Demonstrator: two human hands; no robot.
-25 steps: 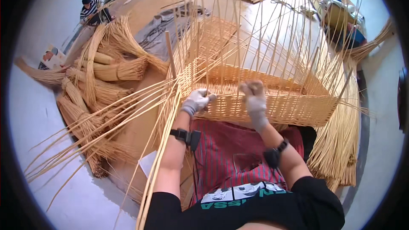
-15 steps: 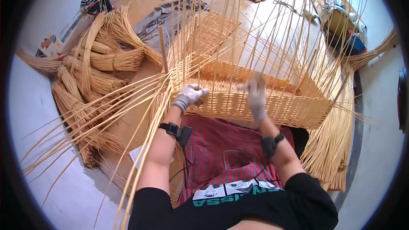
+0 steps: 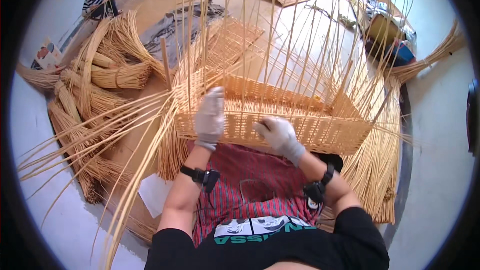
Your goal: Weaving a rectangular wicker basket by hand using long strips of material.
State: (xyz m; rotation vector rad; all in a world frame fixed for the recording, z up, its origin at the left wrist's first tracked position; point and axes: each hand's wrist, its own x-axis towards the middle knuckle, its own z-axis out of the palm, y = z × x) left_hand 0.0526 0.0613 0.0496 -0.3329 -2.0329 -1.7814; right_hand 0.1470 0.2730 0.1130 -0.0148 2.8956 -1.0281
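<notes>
A long rectangular wicker basket (image 3: 320, 131) lies across in front of me, its tall upright stakes rising from the woven walls. My left hand (image 3: 209, 120), in a pale glove and slightly blurred, is at the near wall toward the left end; its fingers stretch upward past the rim. Against the same wall, nearer its middle, my gloved right hand (image 3: 281, 136) is closed, with fingers curled and thumb pressed in. What its fingertips grip is hidden. Loose long rods (image 3: 100, 126) fan out leftward from the basket's left corner.
Bundles of rods (image 3: 117, 75) are heaped on the left, and more long rods (image 3: 382, 185) lie at the right. A woven panel (image 3: 232, 40) sits behind the basket. A person (image 3: 99, 2) in stripes sits far left. A red checked cloth (image 3: 235, 177) covers my lap.
My left hand has swung up, its fingers now extended. The right hand has dropped down and left to the near wall, fingers curled. The whole scene has shifted slightly left in view.
</notes>
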